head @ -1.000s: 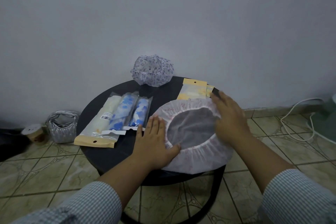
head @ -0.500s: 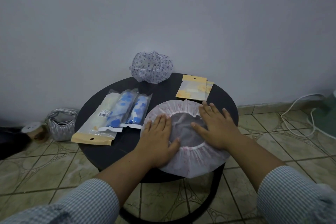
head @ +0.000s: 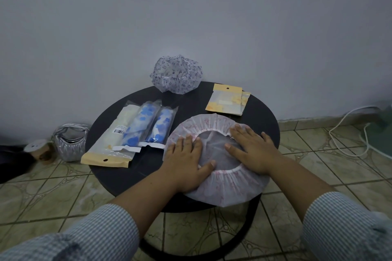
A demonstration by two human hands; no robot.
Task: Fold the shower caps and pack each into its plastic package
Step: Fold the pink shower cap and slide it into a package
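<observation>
Head view looks down on a round dark table (head: 261,112) where both hands lie flat on a pink-and-white shower cap (head: 222,188), its elastic opening facing up. The left hand (head: 186,161) presses the cap's left rim, fingers straight and close together, thumb reaching in over the opening. The right hand (head: 252,150) lies across the right rim, fingers a little spread, pointing toward the far left. Neither hand pinches anything; both simply press.

To my eye this is the flattening step, air being pushed out before the first fold. The next move calls for lifting one edge and bringing it over onto the opposite edge while the other hand pins the cap, which overhangs the near table edge and looks slippery.

Beyond the right fingers lies a pair of empty yellow-topped packages (head: 228,100), near the cap's far rim. Left of the left fingers sit three packed caps (head: 135,131) side by side. Farther off, past both sets of fingers, a purple-patterned cap (head: 177,74) waits unfolded against the wall.
</observation>
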